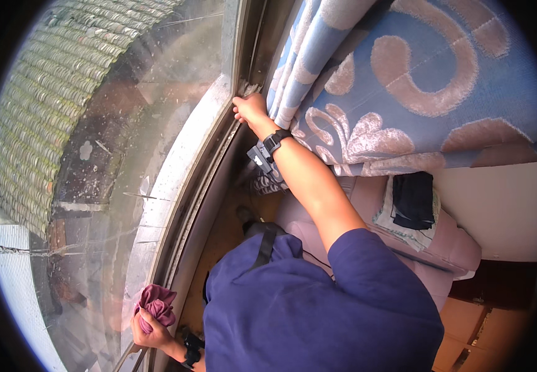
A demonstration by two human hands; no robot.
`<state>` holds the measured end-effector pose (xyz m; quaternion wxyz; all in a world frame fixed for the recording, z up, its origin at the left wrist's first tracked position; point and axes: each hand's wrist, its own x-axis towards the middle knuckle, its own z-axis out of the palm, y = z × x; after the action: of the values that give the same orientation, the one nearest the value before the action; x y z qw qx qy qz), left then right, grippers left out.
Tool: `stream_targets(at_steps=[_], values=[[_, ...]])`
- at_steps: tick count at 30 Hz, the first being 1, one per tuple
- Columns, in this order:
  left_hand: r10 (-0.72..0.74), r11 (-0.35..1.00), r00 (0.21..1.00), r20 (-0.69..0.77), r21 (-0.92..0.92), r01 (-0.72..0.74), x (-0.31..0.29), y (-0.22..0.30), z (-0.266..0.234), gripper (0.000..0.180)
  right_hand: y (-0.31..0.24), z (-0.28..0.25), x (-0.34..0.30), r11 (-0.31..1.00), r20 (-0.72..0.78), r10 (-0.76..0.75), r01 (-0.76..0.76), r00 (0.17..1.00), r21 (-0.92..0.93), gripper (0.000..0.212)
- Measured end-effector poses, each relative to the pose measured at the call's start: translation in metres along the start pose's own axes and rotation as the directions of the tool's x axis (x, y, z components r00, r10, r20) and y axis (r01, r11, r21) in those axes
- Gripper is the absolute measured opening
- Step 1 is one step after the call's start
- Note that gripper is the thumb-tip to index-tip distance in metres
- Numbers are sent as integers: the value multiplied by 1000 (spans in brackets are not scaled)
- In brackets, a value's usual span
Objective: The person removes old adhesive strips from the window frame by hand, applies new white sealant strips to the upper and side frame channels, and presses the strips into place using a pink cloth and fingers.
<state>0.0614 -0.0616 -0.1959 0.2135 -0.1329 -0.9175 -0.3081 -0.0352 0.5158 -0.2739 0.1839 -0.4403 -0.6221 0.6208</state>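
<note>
My left hand (150,330) is closed round a crumpled maroon cloth (156,305), beside the lower part of the window glass (113,273). The cloth bunches up above my fingers. My right arm reaches far out to the window frame (187,217). There my right hand (253,110) is closed, its fingers curled at the edge of the frame; what they hold, if anything, is hidden. A small whitish patch (250,89) shows in the frame just beyond that hand. Black bands circle both wrists, and a grey device (259,159) sits at the right one.
A blue curtain with pale raised patterns (398,80) hangs right of my right hand. Behind it stands a pinkish sofa (423,273) with folded dark cloth (413,199) on it. Past the streaked glass is a mossy tiled roof (51,105). Cardboard boxes (467,328) stand lower right.
</note>
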Motion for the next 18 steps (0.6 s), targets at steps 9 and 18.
stream_targets(at_steps=[9,18], values=[[-28,999,999,19,-31,29,14,3,-3,19,9,-3,6,901,95,127,-155,987,405,21],[-24,994,1000,12,-102,25,15,6,-5,19,0,-5,7,911,77,178,-194,981,364,11]])
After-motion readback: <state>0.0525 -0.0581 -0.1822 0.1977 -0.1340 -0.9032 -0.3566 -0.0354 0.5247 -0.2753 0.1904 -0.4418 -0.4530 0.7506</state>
